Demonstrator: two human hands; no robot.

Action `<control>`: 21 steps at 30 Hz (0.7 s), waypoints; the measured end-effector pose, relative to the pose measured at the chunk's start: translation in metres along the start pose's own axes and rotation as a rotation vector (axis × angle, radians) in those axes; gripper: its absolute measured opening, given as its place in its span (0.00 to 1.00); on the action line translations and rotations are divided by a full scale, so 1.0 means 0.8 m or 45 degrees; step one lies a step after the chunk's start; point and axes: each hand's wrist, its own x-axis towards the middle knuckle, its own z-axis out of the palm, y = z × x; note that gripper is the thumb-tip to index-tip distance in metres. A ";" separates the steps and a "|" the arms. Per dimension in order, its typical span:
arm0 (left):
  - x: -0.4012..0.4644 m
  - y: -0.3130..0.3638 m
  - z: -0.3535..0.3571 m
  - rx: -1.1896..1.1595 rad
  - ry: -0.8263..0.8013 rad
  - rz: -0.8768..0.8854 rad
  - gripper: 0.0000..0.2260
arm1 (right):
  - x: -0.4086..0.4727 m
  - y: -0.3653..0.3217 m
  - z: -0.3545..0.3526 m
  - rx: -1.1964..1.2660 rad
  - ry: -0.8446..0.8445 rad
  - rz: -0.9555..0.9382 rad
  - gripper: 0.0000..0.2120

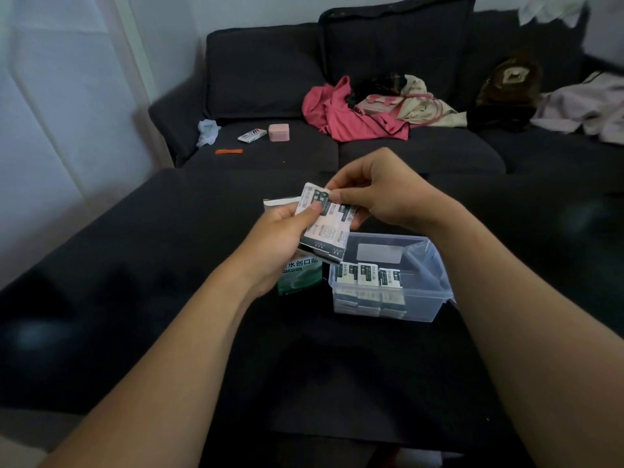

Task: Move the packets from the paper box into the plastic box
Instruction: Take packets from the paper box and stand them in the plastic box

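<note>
My left hand (pixel 282 236) grips a stack of white and dark packets (pixel 326 231) above the dark table, thumb pressed on top. Under that hand stands the green and white paper box (pixel 299 275), partly hidden. My right hand (pixel 381 194) pinches the top edge of the uppermost packet between thumb and fingers. Just below and to the right sits the clear plastic box (pixel 422 305), with several packets (pixel 369 282) standing in a row along its near side.
The dark table (pixel 169 282) spreads around the boxes. Behind it a dark sofa (pixel 270 79) carries pink clothing (pixel 351 119), a small pink case (pixel 279 132), a white packet (pixel 250 135), an orange strip (pixel 229 151) and a brown bag (pixel 510 86).
</note>
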 end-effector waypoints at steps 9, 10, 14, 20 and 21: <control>-0.008 0.008 0.036 -0.686 -0.205 -0.524 0.22 | -0.015 0.015 -0.006 0.002 0.176 0.055 0.05; -0.006 0.007 0.039 -0.706 -0.217 -0.550 0.22 | -0.019 0.016 -0.010 0.005 0.182 0.069 0.05; -0.001 0.004 0.053 -0.693 -0.272 -0.581 0.20 | -0.034 0.023 -0.029 0.074 0.193 0.149 0.05; 0.006 -0.006 0.071 -0.639 -0.268 -0.606 0.17 | -0.053 0.038 -0.049 0.162 0.253 0.220 0.05; 0.007 -0.008 0.072 -0.650 -0.250 -0.612 0.17 | -0.055 0.039 -0.051 0.187 0.276 0.217 0.05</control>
